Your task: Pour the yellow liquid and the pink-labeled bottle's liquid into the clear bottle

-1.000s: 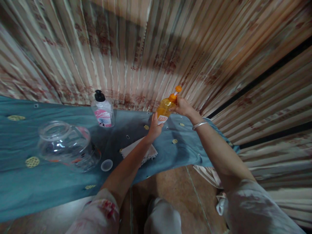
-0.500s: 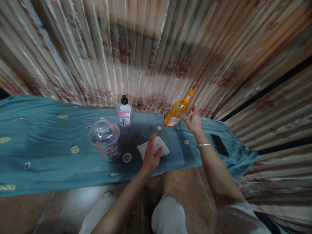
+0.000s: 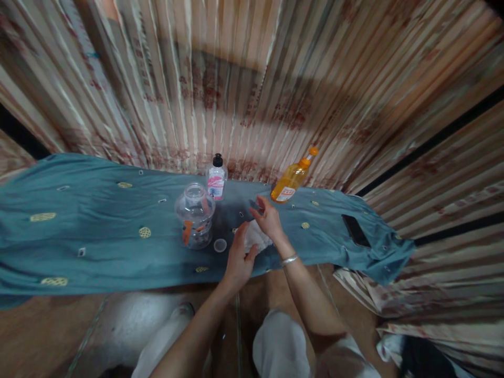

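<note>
Now both hands meet on the cloth (image 3: pixel 255 237), a small white square with a frilly edge, lying flat between them. Left hand (image 3: pixel 239 258) presses it with loose fingers; right hand (image 3: pixel 269 219) pinches its far edge.

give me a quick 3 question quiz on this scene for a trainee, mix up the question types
1. True or false: the orange bottle is held in the right hand.
2. Multiple choice: what do both hands touch? A) the clear jar B) the white cloth C) the dark phone
3. Fill in: the small round lid lies on the blue cloth between the jar and the ____ hand.

Key
1. False: it stands alone near the curtain.
2. B
3. left
</note>
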`<state>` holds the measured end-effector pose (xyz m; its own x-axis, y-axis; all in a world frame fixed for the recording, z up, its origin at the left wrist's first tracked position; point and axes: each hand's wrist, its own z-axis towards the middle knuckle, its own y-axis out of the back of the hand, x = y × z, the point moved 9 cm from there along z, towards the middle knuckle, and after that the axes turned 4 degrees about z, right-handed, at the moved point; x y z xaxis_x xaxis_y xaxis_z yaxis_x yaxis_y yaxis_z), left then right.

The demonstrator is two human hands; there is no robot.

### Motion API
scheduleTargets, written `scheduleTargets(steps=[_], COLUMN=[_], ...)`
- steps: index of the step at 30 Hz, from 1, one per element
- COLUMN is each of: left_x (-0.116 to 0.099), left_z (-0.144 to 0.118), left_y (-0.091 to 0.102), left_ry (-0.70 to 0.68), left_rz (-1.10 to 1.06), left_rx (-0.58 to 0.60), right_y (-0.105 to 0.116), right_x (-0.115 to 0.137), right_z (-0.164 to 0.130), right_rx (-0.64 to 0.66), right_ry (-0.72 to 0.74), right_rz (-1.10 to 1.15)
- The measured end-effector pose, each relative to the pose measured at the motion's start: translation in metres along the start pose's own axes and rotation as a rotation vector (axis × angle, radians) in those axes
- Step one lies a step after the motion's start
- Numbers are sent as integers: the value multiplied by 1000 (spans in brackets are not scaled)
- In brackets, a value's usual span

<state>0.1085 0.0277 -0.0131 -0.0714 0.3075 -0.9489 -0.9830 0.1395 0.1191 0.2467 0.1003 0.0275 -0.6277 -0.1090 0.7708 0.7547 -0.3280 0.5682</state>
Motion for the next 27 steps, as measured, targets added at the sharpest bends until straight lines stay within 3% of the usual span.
scheduleTargets(steps=[4,11,17,21,27], left_x=[7,24,27,27,-2], left_z=[1,2,2,3,7], left_y=[7,3,8,9,14], left_ry=[15,230,240,164,-115], left_rz=[-32,-271,-280,-170,117], left_rx=[-35,-74,-94,-82,-143], right_y=[-21,-67,-89,-73,-10], right_x=[27,79,80,70,58], right_z=[30,96,109,99,45], right_rx=[19,90,109,24,-169], right_ry=[14,89,62,4,-43], right_rz=[13,62,28,-29,-73])
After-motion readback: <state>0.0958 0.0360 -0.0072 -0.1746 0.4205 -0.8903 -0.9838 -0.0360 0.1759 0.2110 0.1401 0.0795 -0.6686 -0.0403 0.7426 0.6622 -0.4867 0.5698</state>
